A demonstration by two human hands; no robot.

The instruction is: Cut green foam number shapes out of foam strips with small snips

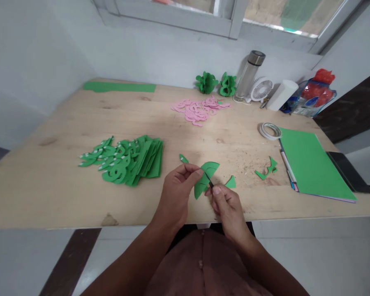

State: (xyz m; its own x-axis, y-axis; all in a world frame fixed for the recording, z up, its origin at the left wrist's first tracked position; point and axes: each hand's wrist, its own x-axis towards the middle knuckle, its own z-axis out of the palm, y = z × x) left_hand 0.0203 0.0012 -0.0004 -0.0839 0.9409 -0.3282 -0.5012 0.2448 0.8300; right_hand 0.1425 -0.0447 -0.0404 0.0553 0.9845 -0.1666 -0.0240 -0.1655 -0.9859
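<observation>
My left hand [180, 187] pinches this green paper [200, 186], long axis 1-to-7 o'clock; my right hand [230, 204] grips scissors [211, 184] aimed at 11, kinda crossing it.

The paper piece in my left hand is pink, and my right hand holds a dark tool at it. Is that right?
Not quite: the paper piece in your left hand is green, not pink, as the head view shows. Your right hand does hold a dark tool at it.
</observation>
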